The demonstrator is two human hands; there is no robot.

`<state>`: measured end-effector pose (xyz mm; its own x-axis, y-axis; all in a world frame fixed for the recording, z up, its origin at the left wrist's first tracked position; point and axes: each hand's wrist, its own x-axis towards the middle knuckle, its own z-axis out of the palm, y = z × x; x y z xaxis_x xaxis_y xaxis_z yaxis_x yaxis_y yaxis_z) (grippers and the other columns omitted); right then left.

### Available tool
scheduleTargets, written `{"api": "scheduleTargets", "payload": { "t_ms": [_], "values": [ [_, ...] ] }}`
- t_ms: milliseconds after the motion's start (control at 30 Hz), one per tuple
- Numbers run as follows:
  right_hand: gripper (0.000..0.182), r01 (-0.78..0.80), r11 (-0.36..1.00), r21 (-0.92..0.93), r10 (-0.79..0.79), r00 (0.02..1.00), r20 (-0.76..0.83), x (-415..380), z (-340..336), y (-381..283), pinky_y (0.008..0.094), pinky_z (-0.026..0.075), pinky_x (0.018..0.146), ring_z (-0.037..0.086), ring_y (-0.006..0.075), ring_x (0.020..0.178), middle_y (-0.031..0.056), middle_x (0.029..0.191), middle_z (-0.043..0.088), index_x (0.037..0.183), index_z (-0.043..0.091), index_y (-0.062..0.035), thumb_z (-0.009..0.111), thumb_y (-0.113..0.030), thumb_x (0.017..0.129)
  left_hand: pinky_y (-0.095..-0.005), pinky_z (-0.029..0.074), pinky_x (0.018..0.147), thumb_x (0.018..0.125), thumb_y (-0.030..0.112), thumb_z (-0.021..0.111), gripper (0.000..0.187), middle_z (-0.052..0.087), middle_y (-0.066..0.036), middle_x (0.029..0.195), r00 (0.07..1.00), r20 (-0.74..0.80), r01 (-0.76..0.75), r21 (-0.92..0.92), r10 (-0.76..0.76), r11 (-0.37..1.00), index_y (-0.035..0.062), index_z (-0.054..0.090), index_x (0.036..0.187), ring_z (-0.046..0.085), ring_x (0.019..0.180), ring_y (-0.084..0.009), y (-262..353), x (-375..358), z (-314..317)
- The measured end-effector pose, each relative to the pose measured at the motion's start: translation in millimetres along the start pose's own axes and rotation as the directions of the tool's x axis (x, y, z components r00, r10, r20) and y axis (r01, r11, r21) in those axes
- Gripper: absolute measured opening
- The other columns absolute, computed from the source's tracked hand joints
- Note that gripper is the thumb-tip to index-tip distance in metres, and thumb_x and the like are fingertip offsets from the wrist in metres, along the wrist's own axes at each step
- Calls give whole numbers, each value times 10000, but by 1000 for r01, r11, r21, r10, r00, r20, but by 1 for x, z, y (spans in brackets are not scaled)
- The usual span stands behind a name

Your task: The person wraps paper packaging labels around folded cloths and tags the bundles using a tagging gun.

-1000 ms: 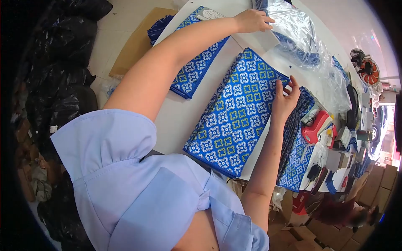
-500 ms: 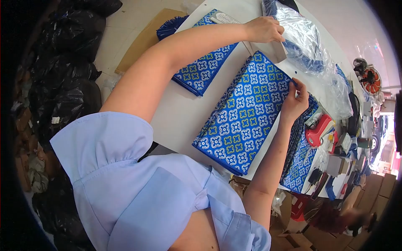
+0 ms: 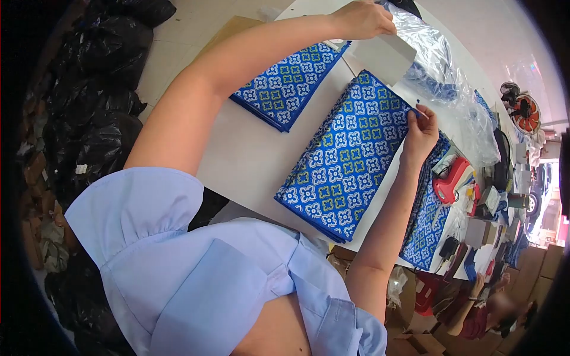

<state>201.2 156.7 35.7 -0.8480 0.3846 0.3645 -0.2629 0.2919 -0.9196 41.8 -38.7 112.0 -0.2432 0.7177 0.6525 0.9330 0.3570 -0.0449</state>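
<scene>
A folded blue cloth (image 3: pixel 344 160) with white and green flower motifs lies on the white table (image 3: pixel 237 160). At its right corner my right hand (image 3: pixel 422 131) is closed, thumb and fingers pinching the edge. Above the cloth's top edge, my left hand (image 3: pixel 363 19) grips a pale card (image 3: pixel 389 58) by its upper side. The card's lower part overlaps the top of the cloth in this view. Left of it lies a second folded cloth (image 3: pixel 285 83) in the same pattern, partly covered by my left forearm.
More patterned cloth (image 3: pixel 428 228) lies on the right beside a red and white handheld tool (image 3: pixel 452 180). Clear plastic packaging (image 3: pixel 436 59) sits at the table's far side. Black bags (image 3: pixel 95 107) are piled at left. Another person (image 3: pixel 475 314) is at lower right.
My left hand has moved up and slightly left with the card, which has turned to show its broad pale face. My right hand stays at the cloth's corner.
</scene>
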Motion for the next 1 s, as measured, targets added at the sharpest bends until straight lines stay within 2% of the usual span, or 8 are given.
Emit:
{"api": "scheduleTargets", "payload": {
  "t_ms": [100,167,300,367,467,600,700,1000],
  "values": [
    [204,-11,1000,5,11,1000,-9,1,0,-2,147,373,601,487,35,653,11,756,557,938,536,-9,555,45,742,-378,432,625,709,130,528,92,550,-84,658,931,41,311,432,-362,847,66,595,707,541,677,-288,35,8,-22],
    [233,10,998,60,-9,1000,-13,0,1,-4,142,374,611,490,35,663,15,773,560,965,527,-9,556,47,741,-370,434,612,714,130,524,94,550,-105,685,945,-261,153,-180,-198,972,79,601,731,544,693,-293,17,5,-11],
    [299,149,962,228,-155,988,13,-9,2,-21,180,394,718,516,71,780,60,893,563,1034,494,-9,547,53,746,-366,437,597,701,159,543,104,558,-113,698,942,-312,48,-250,-127,967,77,604,724,548,690,-298,32,23,-27],
    [322,181,955,235,-173,983,-54,-14,0,-30,229,391,799,518,111,877,105,991,543,1060,475,-2,541,58,751,-362,439,605,652,229,588,188,584,-136,733,995,94,60,-218,-40,974,57,612,721,563,694,-291,43,30,-41],
    [332,194,956,221,-166,976,-138,-10,-1,-26,218,398,780,523,111,865,103,953,558,1072,462,4,545,51,753,-315,419,685,701,222,557,142,606,-7,874,931,361,111,-128,-58,986,153,640,793,560,808,-164,67,36,-40],
    [355,136,931,340,-92,985,-143,-10,0,-18,172,408,709,538,91,789,89,853,586,1100,431,-3,534,54,765,-295,415,696,746,259,564,190,597,-54,938,924,381,161,-330,-24,930,87,627,694,549,849,-161,77,37,-41],
    [345,143,923,356,-107,987,-119,-12,3,-21,167,412,687,541,83,754,87,835,589,1094,425,-1,531,52,770,-280,366,821,785,510,463,483,579,-103,943,663,721,697,-497,-201,518,57,623,829,515,917,-191,76,35,-37],
    [343,144,933,329,-102,985,-139,-10,5,-29,158,404,642,534,69,710,64,802,585,1064,456,-13,534,65,739,-192,367,587,763,398,568,336,566,9,754,454,883,745,-449,116,493,79,583,869,499,648,-56,50,28,-1]
  ]
}}
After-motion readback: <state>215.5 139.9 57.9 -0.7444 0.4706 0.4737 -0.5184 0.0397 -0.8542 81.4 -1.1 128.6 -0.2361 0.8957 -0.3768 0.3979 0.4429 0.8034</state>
